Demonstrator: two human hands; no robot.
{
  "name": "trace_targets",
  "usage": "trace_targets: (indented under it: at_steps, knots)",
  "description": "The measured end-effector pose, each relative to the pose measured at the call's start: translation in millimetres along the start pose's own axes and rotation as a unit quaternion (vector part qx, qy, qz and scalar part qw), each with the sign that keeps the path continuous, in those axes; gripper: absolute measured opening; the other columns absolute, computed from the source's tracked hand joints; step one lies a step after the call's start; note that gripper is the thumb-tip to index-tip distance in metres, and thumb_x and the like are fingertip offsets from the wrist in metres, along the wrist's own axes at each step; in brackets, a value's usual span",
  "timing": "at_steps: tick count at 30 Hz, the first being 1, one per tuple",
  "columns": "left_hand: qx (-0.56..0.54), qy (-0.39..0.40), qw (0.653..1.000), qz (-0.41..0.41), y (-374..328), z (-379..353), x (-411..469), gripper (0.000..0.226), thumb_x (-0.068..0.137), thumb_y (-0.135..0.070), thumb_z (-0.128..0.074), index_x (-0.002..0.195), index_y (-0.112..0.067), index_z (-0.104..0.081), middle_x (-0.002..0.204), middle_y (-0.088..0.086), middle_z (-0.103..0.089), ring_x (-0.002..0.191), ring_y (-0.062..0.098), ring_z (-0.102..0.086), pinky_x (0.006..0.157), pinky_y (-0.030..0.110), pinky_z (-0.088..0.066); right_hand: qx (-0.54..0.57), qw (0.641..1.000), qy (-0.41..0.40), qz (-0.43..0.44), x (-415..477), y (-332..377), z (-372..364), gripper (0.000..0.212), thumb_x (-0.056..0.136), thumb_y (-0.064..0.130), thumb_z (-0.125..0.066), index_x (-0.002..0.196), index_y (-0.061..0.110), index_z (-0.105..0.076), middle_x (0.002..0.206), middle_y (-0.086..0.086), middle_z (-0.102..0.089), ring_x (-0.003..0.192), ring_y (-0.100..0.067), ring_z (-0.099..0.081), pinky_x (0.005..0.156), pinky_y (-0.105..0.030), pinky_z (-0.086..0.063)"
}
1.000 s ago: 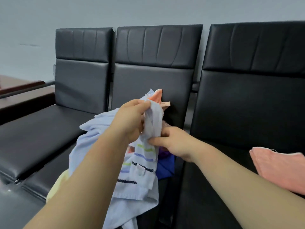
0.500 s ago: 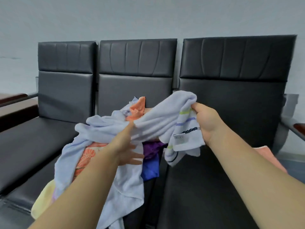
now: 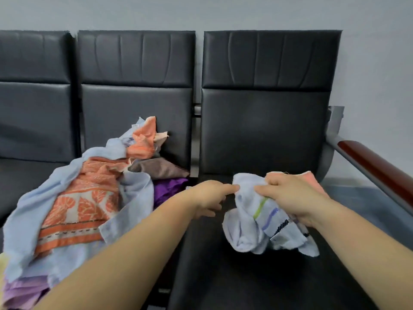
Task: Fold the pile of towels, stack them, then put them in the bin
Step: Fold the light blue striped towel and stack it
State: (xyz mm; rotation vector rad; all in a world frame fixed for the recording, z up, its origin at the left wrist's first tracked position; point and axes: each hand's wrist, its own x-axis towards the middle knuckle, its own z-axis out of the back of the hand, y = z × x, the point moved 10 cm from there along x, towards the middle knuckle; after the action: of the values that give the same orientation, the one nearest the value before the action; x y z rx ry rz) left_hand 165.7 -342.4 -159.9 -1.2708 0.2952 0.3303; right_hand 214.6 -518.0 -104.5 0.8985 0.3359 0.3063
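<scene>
The striped towel [image 3: 252,222] sits bunched up on the right chair seat [image 3: 223,276], right hand [image 3: 292,198] gripping a fistful, left hand [image 3: 212,198] touching its left edge (can't tell if it's pinching), pile [image 3: 89,198] to the left, so folding's barely begun imo and next it needs spreading flat.

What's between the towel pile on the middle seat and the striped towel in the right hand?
In the head view, only the left hand, reaching from the towel pile side to the striped towel, over bare black seat.
</scene>
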Motion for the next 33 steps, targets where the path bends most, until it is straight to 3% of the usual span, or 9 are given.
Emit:
trace_targets:
  at_steps: [6,10,13,16,20,24,28,30,33]
  knots:
    - [-0.025,0.079,0.991,-0.107,-0.8,-61.1,9.0,0.042,0.084,-0.052,-0.071,0.114,-0.023,-0.07,0.115,-0.001,-0.074,0.109,0.019,-0.07,0.105,0.05,-0.051,0.203,0.974,0.081,-0.058,-0.4,-56.5,-10.3,0.024,0.104,0.027,-0.062,0.11,0.007,-0.073,0.104,-0.014,-0.079,0.102,-0.03,-0.076,0.1,-0.051,-0.056]
    - [-0.096,0.063,0.987,-0.109,7.8,-62.1,20.2,0.036,0.097,-0.034,-0.066,0.119,-0.005,-0.069,0.118,0.013,-0.074,0.109,0.03,-0.069,0.1,0.048,-0.053,0.267,0.956,0.108,-0.06,-1.3,-73.3,-15.8,0.025,0.107,0.023,-0.056,0.115,0.007,-0.073,0.108,-0.015,-0.079,0.104,-0.031,-0.076,0.097,-0.049,-0.057]
    - [-0.197,0.011,0.979,-0.056,20.4,-44.8,29.2,0.026,0.102,-0.03,-0.061,0.11,-0.008,-0.072,0.109,0.014,-0.075,0.099,0.029,-0.072,0.094,0.049,-0.055,0.178,0.98,0.049,-0.075,5.2,-108.8,-11.3,0.021,0.103,0.023,-0.062,0.095,0.01,-0.076,0.087,-0.006,-0.078,0.076,-0.015,-0.072,0.072,-0.029,-0.059]
    - [0.018,-0.161,0.987,-0.01,40.3,-11.1,32.3,0.021,0.098,-0.032,-0.064,0.105,-0.011,-0.064,0.098,0.003,-0.069,0.081,0.016,-0.064,0.072,0.031,-0.05,0.09,0.992,-0.004,-0.084,10.1,-139.4,-12.3,0.016,0.099,0.018,-0.066,0.085,0.013,-0.074,0.08,-0.003,-0.073,0.064,-0.011,-0.062,0.06,-0.025,-0.052]
    - [0.212,-0.256,0.941,-0.062,36.8,6.0,24.9,0.051,0.091,-0.037,-0.07,0.135,-0.024,-0.048,0.127,-0.007,-0.044,0.116,0.012,-0.048,0.099,0.03,-0.042,0.015,0.999,0.037,-0.026,12.2,-125.4,-30.0,0.009,0.093,0.033,-0.071,0.092,0.024,-0.073,0.09,0.001,-0.076,0.084,-0.021,-0.072,0.081,-0.038,-0.059]
    - [0.315,-0.108,0.912,-0.24,-3.5,-42.3,7.4,0.019,0.093,-0.036,-0.068,0.111,-0.032,-0.066,0.113,-0.019,-0.061,0.11,-0.002,-0.054,0.098,0.024,-0.044,-0.119,0.978,0.171,0.008,4.3,-121.4,-58.1,0.029,0.077,0.051,-0.077,0.098,0.033,-0.067,0.1,0.009,-0.07,0.093,-0.012,-0.068,0.084,-0.035,-0.058]
    - [0.489,0.07,0.842,-0.218,23.2,-91.3,7.5,0.045,0.082,-0.065,-0.066,0.119,-0.039,-0.064,0.114,-0.018,-0.055,0.114,0.004,-0.044,0.099,0.029,-0.04,-0.209,0.961,0.174,0.04,4.1,-128.5,-63.5,0.023,0.079,0.04,-0.08,0.097,0.037,-0.065,0.1,0.015,-0.063,0.094,-0.006,-0.063,0.085,-0.027,-0.054]
    - [0.567,0.075,0.8,-0.183,38.4,-89.1,12.5,0.046,0.081,-0.065,-0.068,0.122,-0.044,-0.06,0.112,-0.015,-0.045,0.115,0.012,-0.038,0.1,0.034,-0.036,-0.211,0.966,0.138,0.049,6.9,-126.3,-60.0,0.011,0.085,0.037,-0.078,0.089,0.035,-0.069,0.093,0.014,-0.066,0.088,-0.005,-0.064,0.08,-0.024,-0.053]
    - [0.53,0.043,0.824,-0.195,30.9,-74.5,13.7,0.026,0.085,-0.056,-0.068,0.104,-0.038,-0.062,0.099,-0.014,-0.05,0.104,0.013,-0.047,0.096,0.038,-0.045,-0.182,0.976,0.112,0.04,10.8,-126.6,-56.4,0.009,0.089,0.037,-0.076,0.085,0.029,-0.073,0.088,0.01,-0.072,0.085,-0.007,-0.067,0.078,-0.025,-0.053]
